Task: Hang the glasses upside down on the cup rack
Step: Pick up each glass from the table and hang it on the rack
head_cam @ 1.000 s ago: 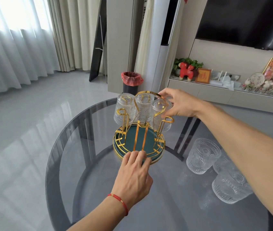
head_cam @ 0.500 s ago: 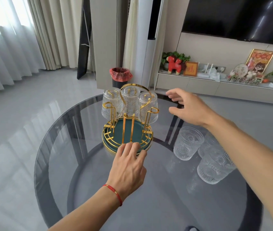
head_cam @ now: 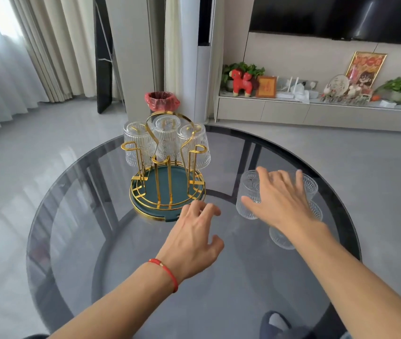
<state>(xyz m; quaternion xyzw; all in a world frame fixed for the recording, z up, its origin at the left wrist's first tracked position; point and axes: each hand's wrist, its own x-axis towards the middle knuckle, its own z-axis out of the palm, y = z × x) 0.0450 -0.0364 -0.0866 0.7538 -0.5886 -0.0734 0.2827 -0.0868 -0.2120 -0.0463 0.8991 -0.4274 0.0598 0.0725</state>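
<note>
Since a moment ago the right hand [head_cam: 280, 199] has dropped from beside the cup rack [head_cam: 167, 189] onto the loose glasses [head_cam: 248, 192] at the worktop's [head_cam: 72, 216] right, fingers spread, not yet closed. Left hand [head_cam: 194, 241] has slipped off the rack's near rim, open. Three glasses [head_cam: 165, 140] hang upside down on the far pegs.

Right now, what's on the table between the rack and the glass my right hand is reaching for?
Nothing: the head view shows bare glass tabletop between the rack and that glass.
</note>
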